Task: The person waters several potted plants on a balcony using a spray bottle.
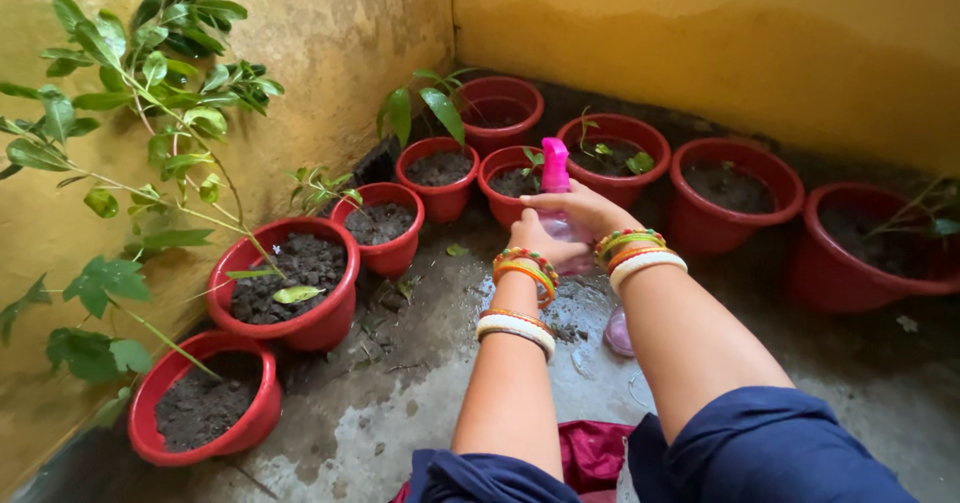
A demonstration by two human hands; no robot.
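Note:
Both my hands hold a clear spray bottle with a pink nozzle (554,166) out in front of me. My left hand (540,240) wraps the bottle's body from below. My right hand (577,208) lies over its top, just under the pink head. The bottle's body is mostly hidden by my fingers. Coloured bangles ring both wrists. The nozzle is closest to a small red pot of soil (506,183) with a seedling, in the middle of the row.
Several red pots of dark soil curve along the yellow walls, from a near-left pot (204,403) to a far-right pot (872,248). A leafy branch (150,113) leans over the left pots. The concrete floor (400,403) is wet and soil-strewn.

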